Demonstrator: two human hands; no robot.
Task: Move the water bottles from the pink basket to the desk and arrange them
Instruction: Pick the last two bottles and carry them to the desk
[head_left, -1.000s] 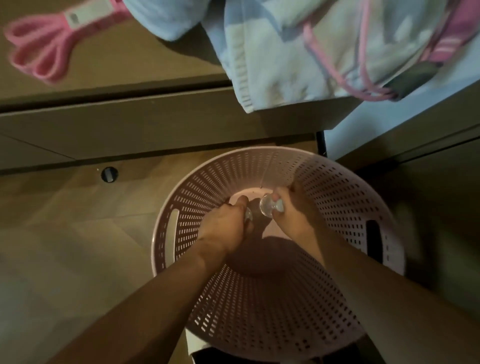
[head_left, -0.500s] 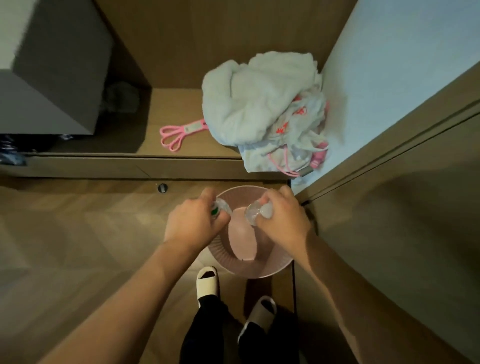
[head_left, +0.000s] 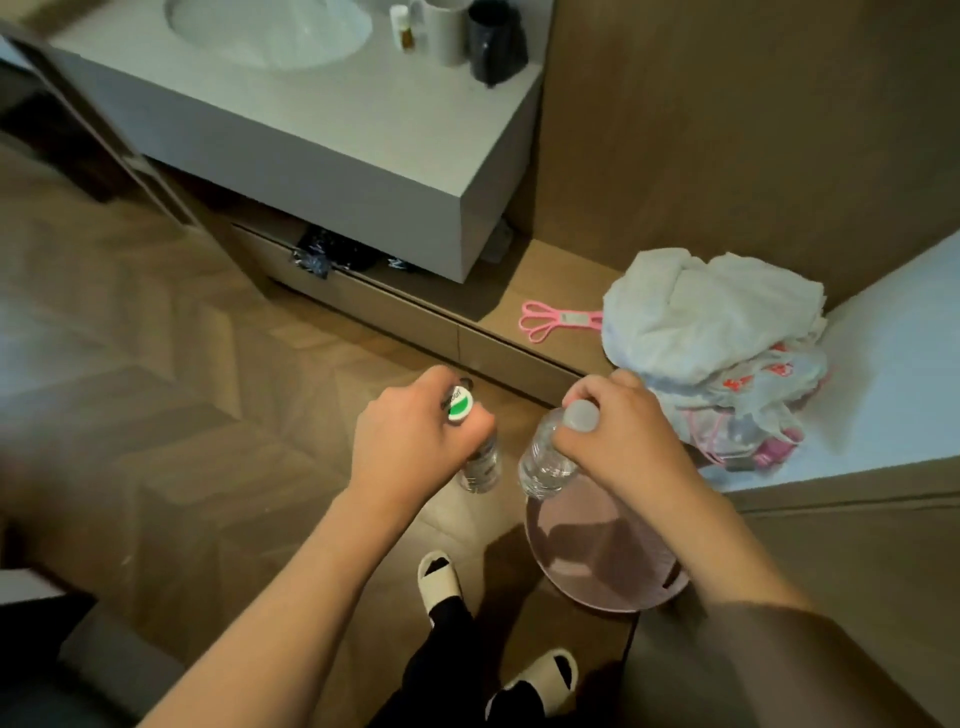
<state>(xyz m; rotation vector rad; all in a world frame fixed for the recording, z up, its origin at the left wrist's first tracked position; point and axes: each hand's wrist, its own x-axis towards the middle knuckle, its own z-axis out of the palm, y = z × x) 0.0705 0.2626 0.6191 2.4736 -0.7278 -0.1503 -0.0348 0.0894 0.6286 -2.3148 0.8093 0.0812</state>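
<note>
My left hand (head_left: 410, 441) grips the neck of a clear water bottle with a green and white cap (head_left: 480, 462), which hangs down over the floor. My right hand (head_left: 623, 441) holds a second clear bottle with a pale cap (head_left: 545, 462) by its top, above the far rim of the pink basket (head_left: 597, 587). The basket stands on the wooden floor just right of my feet, and no bottle shows inside it. No desk is in sight.
A grey vanity counter (head_left: 363, 171) with a basin (head_left: 270, 26) and dark and white cups (head_left: 467, 36) stands ahead at left. A low wooden ledge carries a pink hanger (head_left: 550, 322) and a pile of white laundry (head_left: 711, 332). A wooden wall rises at right. My slippers (head_left: 441, 577) are below.
Both hands have lifted a bottle each out of the basket and risen well above it. The view has swung up and left, bringing the vanity counter into sight.
</note>
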